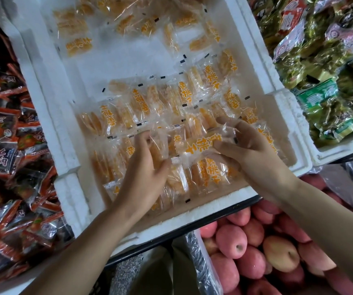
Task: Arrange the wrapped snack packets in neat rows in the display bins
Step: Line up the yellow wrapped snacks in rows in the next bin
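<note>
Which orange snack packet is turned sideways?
The packet pinched in the right hand: its orange writing runs crosswise, over the neat rows beneath it.

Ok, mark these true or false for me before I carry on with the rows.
1. The right hand pinches an orange packet above the rows. True.
2. The white foam bin is packed to its far wall. False: the far half holds only loose scattered packets.
3. Pink apples lie below the bin's near edge. True.
4. The left neighbouring bin holds green packets. False: red-and-black packets there; green packets sit right.
</note>
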Tool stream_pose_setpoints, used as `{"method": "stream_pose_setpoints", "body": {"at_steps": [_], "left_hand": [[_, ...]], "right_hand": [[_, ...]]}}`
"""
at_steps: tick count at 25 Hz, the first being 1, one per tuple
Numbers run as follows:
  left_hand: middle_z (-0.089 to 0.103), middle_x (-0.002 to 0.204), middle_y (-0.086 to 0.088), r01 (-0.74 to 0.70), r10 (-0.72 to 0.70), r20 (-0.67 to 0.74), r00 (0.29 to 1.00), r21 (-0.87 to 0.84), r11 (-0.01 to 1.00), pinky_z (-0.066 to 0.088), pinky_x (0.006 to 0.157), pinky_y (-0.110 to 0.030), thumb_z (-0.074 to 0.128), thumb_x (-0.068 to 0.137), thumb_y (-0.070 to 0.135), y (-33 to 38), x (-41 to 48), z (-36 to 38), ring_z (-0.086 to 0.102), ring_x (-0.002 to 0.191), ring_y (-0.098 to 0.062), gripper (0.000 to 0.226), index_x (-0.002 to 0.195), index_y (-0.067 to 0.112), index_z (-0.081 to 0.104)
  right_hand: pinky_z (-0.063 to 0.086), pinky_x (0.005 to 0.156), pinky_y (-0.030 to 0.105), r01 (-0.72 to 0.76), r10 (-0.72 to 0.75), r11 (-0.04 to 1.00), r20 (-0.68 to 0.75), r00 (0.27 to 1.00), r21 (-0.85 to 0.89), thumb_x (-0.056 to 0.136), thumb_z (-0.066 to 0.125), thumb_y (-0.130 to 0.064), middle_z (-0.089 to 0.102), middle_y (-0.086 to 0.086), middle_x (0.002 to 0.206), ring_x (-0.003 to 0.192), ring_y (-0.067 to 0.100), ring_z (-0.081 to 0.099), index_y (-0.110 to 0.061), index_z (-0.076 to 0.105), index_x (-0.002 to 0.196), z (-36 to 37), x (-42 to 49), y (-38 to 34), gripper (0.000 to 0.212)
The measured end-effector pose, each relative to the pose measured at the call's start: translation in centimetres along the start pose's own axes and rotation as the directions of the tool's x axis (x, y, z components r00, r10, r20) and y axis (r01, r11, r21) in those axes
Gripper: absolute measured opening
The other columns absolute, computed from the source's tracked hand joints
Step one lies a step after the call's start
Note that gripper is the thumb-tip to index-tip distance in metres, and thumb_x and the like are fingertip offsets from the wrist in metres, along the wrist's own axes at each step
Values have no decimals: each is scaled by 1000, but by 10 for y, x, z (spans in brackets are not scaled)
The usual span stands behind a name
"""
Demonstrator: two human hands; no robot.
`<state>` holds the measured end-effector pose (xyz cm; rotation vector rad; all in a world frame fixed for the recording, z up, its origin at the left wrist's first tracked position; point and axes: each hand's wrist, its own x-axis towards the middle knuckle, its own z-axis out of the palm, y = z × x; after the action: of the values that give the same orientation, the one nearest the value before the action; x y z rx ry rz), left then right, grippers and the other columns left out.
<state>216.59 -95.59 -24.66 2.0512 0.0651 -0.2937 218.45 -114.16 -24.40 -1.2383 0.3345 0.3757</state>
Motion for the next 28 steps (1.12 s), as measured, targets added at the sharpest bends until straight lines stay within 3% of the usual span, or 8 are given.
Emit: {"method": "stream_pose_setpoints", "body": {"at_steps": [4, 9, 13, 18, 22, 23, 25, 28], "left_hand": [[55, 115, -22, 93, -73, 95, 993, -222, 971, 53, 84, -34, 57, 94, 12, 4, 0, 0, 54, 94, -15, 24, 111, 26, 46], [43, 80, 6, 132, -122, 54, 991, -298, 945, 51, 80, -33, 48, 98, 17, 11, -3, -5, 48, 73, -21, 7, 99, 21, 43], [36, 73, -7, -2, -10, -99, 995, -121, 993, 40, 60, -17, 51, 96, 20, 5, -1, -13, 41, 62, -11, 20, 85, 23, 34], [62, 106, -2, 29, -40, -95, 995, -105, 994, 47, 83, -18, 59, 86, 32, -7, -6, -13, 60, 102, -10, 30, 113, 29, 45], [64, 104, 9, 28, -47, -105, 993, -170, 985, 45, 83, -8, 61, 77, 36, -15, -11, -13, 61, 98, 3, 30, 106, 31, 51], [64, 99, 14, 1, -17, -99, 995, -159, 987, 45, 80, -8, 61, 77, 34, -16, -13, -13, 61, 95, 3, 27, 103, 34, 52], [63, 100, 21, -67, 59, -75, 995, -111, 992, 45, 78, -6, 65, 77, 28, -18, -17, -14, 61, 95, 6, 27, 101, 36, 55], [64, 104, 20, -236, 237, -25, 971, 43, 971, 44, 85, -9, 74, 78, 7, -20, -21, -12, 59, 101, 4, 39, 107, 31, 61]], "right_hand": [[57, 76, 23, 5, -6, 997, 21, 1000, 73, 84, 56, 7, 58, -3, 89, 79, 13, 64, -9, 57, 108, 4, -3, 0, 29], [56, 69, 24, 151, -148, 927, 33, 988, -344, 92, 52, 0, 59, -10, 69, 65, 1, 59, -18, 62, 91, -3, 2, -10, 20], [46, 65, 11, 367, -261, 457, 273, 926, -810, 95, 51, -9, 61, -9, 76, 63, -6, 58, -25, 60, 100, -3, 10, -10, 19], [52, 79, 36, 563, -89, 128, 556, 826, -816, 95, 51, -8, 60, -1, 101, 91, 18, 60, -16, 59, 117, 8, 21, 23, 24], [48, 85, 38, 601, -197, -106, 609, 768, -792, 86, 63, -11, 62, 8, 102, 93, 29, 58, -10, 64, 113, 7, 27, 27, 27], [44, 89, 33, 591, -245, -65, 587, 772, -804, 88, 60, -15, 60, 6, 104, 94, 26, 57, -10, 62, 114, 9, 24, 24, 27], [41, 84, 20, 509, -320, 241, 428, 845, -826, 95, 46, -29, 58, -4, 101, 90, 15, 58, -14, 60, 115, 21, 13, 13, 29], [54, 73, 28, 193, -57, 686, 212, 976, -702, 95, 42, -47, 67, -3, 87, 73, 10, 67, -23, 58, 108, 40, -3, -3, 32]]}}
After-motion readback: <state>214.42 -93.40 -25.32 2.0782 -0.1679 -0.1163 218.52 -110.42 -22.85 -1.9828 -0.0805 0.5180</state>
